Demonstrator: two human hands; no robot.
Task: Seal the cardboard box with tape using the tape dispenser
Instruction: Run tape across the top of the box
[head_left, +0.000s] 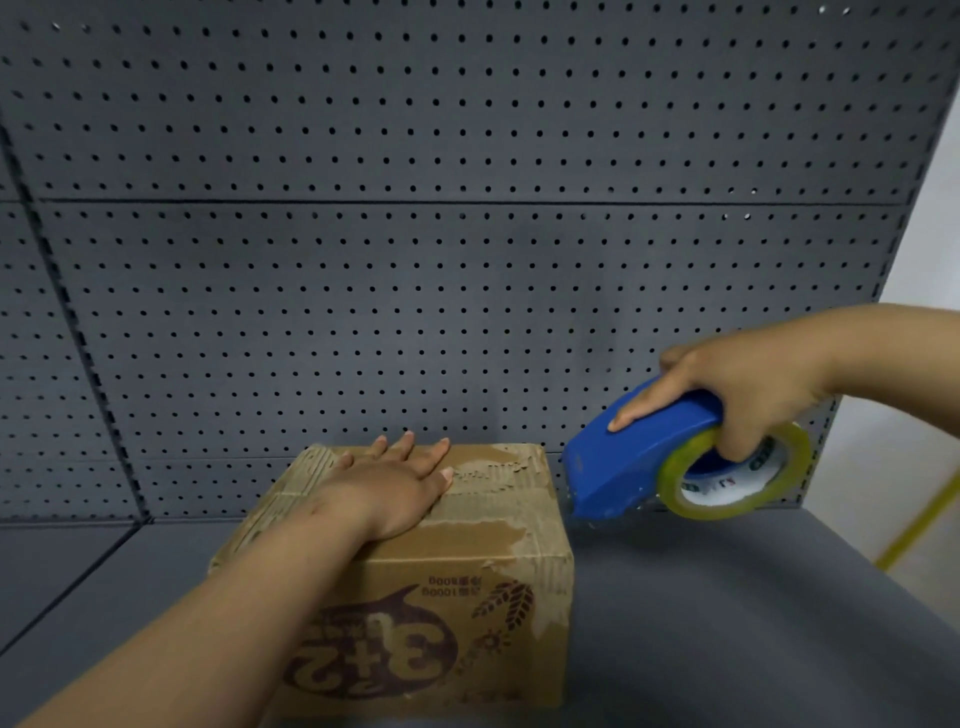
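A worn brown cardboard box (467, 566) with dark red print on its near side sits on the grey table. Its top flaps are closed and their surface is torn and peeling. My left hand (395, 488) lies flat on the box top, fingers spread, pressing down. My right hand (748, 395) grips a blue tape dispenser (628, 457) with a roll of clear yellowish tape (732, 473). The dispenser hangs in the air just right of the box's far right corner, its nose pointing down and left, not touching the box.
A grey pegboard wall (415, 234) stands right behind the box. The grey table top (727, 623) runs to the right of the box, with its right edge near a pale floor marked by a yellow line (914, 525).
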